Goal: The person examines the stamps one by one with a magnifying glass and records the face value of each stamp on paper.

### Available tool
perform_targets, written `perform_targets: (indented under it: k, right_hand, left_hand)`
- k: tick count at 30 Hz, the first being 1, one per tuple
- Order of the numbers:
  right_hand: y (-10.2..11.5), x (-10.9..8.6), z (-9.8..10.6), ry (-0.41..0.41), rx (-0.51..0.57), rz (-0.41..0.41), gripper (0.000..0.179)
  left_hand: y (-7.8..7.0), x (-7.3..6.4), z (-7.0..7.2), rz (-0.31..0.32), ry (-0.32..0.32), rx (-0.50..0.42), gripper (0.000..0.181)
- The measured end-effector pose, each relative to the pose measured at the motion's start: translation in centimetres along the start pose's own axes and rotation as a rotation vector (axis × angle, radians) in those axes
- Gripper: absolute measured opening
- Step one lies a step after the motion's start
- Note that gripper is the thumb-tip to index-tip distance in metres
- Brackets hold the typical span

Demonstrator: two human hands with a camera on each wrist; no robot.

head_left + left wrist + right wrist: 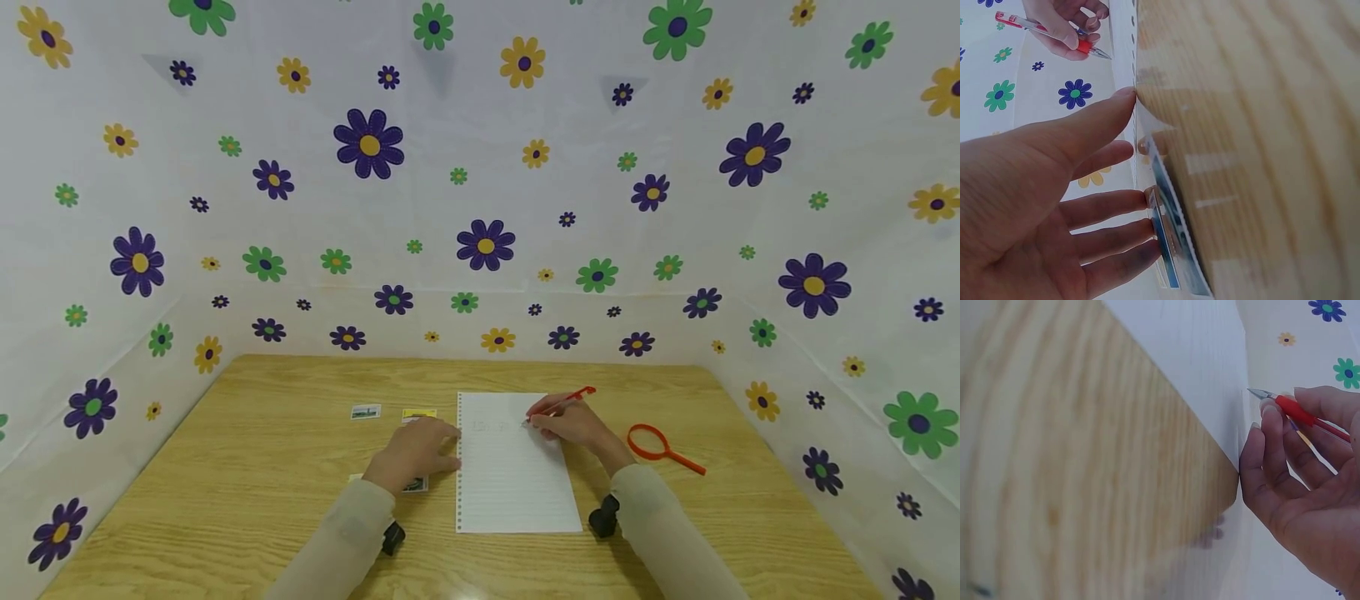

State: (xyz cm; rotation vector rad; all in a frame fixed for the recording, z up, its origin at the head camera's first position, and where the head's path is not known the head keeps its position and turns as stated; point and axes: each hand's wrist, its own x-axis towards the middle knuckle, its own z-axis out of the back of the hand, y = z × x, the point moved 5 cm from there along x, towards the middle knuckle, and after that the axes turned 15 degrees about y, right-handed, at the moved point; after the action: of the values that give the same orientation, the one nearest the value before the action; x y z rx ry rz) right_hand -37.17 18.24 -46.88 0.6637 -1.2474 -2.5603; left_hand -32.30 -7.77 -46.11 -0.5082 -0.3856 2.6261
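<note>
A white lined sheet of paper with punched holes down its left edge lies on the table, bearing faint marks near the top. My right hand pinches a red gel pen between thumb and fingers, its metal tip just above the sheet's upper right. The side of that hand rests on the paper's right edge. With fingers extended, my left hand touches the holed edge with its thumb and fingertips. Picture cards like stamps lie about it: one behind, a yellow one past the fingers, and another partly hidden under the hand.
A red magnifying glass lies right of my right hand. The wood-grain table is enclosed at the back and sides by a white flowered cloth. Dark wrist devices sit under both sleeves.
</note>
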Motion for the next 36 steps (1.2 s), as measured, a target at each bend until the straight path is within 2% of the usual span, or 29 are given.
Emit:
perform_targets:
  k: [17,27,36]
  right_hand:
    - [-0.24,-0.32,0.21,-0.016,0.002,0.016,0.015]
    - [-0.08,-0.48,0.33,0.031,-0.015,0.037,0.014]
    - [-0.04,-0.17,0.34,-0.014,-0.033,0.008,0.013]
  left_hand:
    - [-0.1,-0.23,-0.14,-0.009,-0.008,-0.013,0.047]
    - [-0.32,-0.4,0.17,0.001,-0.006,-0.016,0.047]
    - [-0.42,-0.48,0.24,0.001,-0.008,-0.008,0.047]
